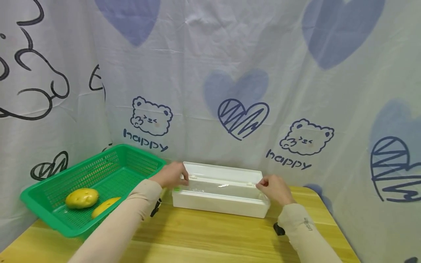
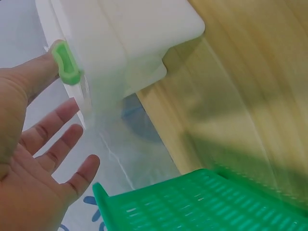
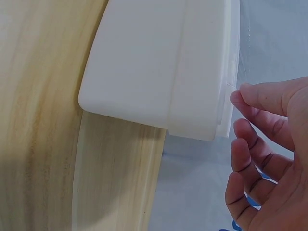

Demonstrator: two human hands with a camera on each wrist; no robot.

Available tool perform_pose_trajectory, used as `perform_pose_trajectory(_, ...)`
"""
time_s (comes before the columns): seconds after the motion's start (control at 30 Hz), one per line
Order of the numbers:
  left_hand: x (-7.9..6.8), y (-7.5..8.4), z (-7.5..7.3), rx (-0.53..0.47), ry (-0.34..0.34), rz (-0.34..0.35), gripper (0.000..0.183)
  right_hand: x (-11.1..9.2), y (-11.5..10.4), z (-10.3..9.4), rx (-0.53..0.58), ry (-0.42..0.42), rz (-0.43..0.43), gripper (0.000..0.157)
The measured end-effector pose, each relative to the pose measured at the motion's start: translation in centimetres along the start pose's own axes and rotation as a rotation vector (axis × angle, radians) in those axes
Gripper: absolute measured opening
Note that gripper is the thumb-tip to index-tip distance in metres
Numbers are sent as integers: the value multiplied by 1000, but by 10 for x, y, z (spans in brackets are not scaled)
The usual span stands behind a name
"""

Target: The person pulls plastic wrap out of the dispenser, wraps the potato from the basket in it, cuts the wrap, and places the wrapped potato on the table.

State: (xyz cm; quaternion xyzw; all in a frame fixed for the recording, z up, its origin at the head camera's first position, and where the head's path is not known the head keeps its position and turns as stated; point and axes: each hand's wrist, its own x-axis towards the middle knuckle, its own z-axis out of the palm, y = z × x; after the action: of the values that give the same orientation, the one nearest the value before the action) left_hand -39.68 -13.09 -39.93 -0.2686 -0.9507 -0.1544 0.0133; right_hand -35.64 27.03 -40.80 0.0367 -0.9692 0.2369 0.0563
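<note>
A long white plastic box (image 1: 220,204) lies on the table with its lid (image 1: 227,171) raised at the back. Clear plastic film (image 1: 213,187) catches the light across its opening. My left hand (image 1: 169,176) is at the box's left end, its thumb beside a green tab (image 2: 66,63); it appears to pinch the film, though the index fingertip is hidden in the left wrist view, where the other fingers are spread. At the right end, my right hand (image 1: 275,188) pinches the film's edge between thumb and index finger (image 3: 240,98), the other fingers loosely curled.
To the left stands a green plastic basket (image 1: 42,215) with two yellow potatoes (image 1: 82,198) inside, near my left forearm. The wooden table (image 1: 204,237) extends in front of the box. A printed white curtain (image 1: 197,138) hangs close behind and along both sides.
</note>
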Motion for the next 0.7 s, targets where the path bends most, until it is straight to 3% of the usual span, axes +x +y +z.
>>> perform_pose_trajectory(0.4, -8, -11, 7, -164, 136, -33, 8, -1, 6, -3, 35, -16, -7, 15)
perform_pose_trajectory(0.7, -8, -10, 9, -212, 164, -86, 7, -3, 10, -8, 11, -28, -4, 16)
